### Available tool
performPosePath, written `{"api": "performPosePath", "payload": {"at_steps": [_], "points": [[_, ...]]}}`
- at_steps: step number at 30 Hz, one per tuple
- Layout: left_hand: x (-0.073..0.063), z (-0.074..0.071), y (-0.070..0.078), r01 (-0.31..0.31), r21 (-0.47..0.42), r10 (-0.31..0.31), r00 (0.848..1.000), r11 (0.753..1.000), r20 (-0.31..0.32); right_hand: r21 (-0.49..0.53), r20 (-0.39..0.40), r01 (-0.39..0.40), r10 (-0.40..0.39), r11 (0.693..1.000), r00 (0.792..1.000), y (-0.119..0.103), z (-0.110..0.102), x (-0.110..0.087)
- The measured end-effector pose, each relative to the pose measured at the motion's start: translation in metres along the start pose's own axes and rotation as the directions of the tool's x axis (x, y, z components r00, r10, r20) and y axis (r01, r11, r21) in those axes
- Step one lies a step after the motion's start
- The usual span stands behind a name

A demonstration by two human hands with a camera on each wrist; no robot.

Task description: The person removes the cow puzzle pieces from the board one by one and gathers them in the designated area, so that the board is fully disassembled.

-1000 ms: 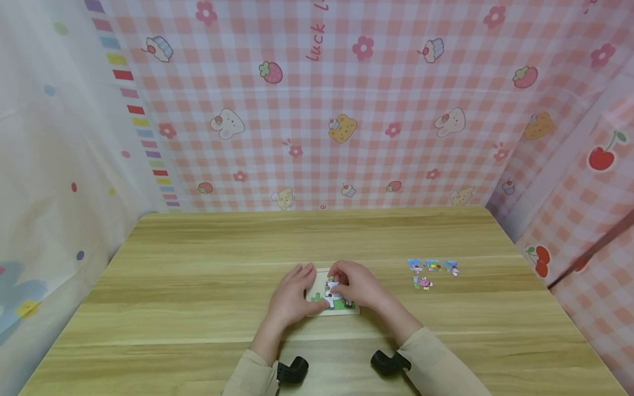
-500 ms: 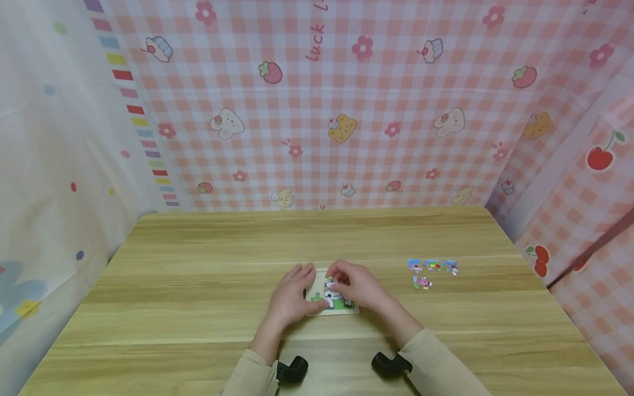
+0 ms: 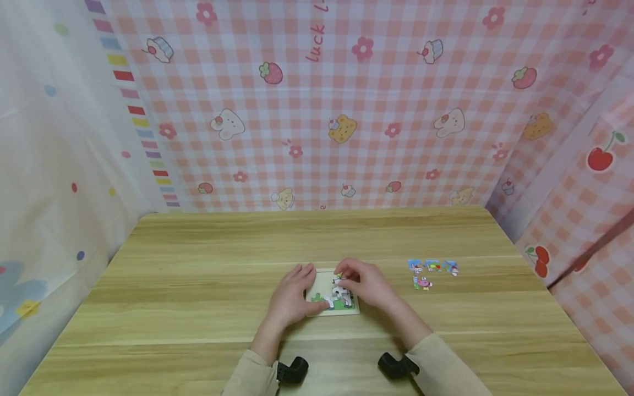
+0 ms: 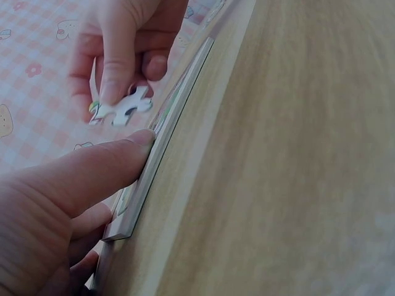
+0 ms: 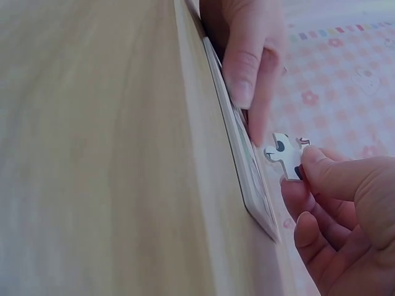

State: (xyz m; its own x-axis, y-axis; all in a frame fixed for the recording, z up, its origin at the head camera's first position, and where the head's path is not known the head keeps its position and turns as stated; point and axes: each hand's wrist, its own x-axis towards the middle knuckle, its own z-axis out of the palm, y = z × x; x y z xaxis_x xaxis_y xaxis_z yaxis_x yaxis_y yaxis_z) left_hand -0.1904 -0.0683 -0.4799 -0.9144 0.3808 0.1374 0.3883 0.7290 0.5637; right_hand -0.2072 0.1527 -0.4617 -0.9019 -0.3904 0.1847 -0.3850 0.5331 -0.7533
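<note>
A pale puzzle board (image 3: 321, 280) lies on the table in front of me, with green and cow-patterned puzzle pieces fitted along its lower part. Along its left side rests my left hand (image 3: 292, 297), fingers fairly straight and thumb pressing on the board near the lower edge. Just above the board's right half, my right hand (image 3: 365, 283) pinches a white puzzle piece (image 5: 285, 154) with black patches between thumb and fingers. In the left wrist view this puzzle piece (image 4: 126, 110) is held tilted, apart from the board. My right hand's fingers hide the board's upper right.
Several loose puzzle pieces (image 3: 432, 266) lie in a row on the wooden table (image 3: 223, 247) to the right, with a pink and green puzzle piece (image 3: 422, 283) below them. A checked pink cloth (image 3: 297, 99) hangs behind the table.
My right hand has shifted slightly right and up with the puzzle piece, uncovering more of the fitted cow pieces. My left hand has stayed in place.
</note>
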Motion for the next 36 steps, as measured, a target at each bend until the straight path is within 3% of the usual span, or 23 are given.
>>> {"api": "performPosePath", "payload": {"at_steps": [12,23,36], "points": [[0.000,0.001,0.001,0.033,-0.012,-0.033,0.999,0.999,0.018,0.014,-0.055,-0.018,0.019,1.000,0.998,0.018,-0.025,-0.018],[0.000,0.000,0.002,0.025,-0.013,-0.025,1.000,1.000,0.015,-0.009,-0.110,-0.051,0.050,0.999,0.993,0.032,-0.048,-0.036],[0.000,0.001,0.001,0.020,-0.016,-0.020,1.000,1.000,0.018,0.057,-0.153,-0.008,0.017,0.998,0.988,0.052,-0.077,-0.061]]}}
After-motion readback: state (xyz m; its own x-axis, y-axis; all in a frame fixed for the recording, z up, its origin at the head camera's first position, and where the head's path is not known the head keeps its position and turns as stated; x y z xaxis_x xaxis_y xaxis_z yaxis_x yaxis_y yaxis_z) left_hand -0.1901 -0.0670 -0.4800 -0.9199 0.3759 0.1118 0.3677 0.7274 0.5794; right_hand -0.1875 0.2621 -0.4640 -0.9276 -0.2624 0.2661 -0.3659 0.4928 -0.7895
